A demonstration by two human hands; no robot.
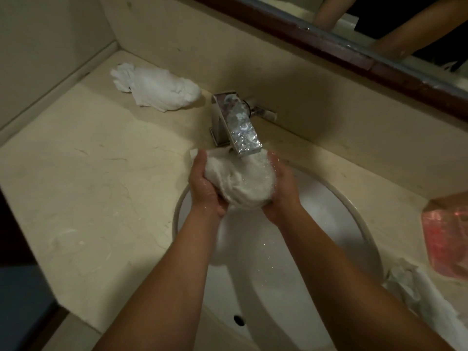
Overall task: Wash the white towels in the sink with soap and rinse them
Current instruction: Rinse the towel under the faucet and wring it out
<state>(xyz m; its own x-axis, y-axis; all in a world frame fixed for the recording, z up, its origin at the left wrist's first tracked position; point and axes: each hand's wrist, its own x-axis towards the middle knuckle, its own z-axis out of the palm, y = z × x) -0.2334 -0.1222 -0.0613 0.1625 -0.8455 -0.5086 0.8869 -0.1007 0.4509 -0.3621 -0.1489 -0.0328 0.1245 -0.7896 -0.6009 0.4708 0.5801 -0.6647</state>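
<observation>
Head view: crumpled white cloth towel [154, 87] on beige stone counter [88, 178] at 10 o'clock, long axis left-right. Left hand [205, 183] grips wet, sudsy white towel [240, 181] bunched btwn both palms, under chrome faucet [236, 122], above white sink [316, 224]. Right hand [281, 188] grips its 3 o'clock side.

White towel [240, 181], pink bag [448, 239]
</observation>
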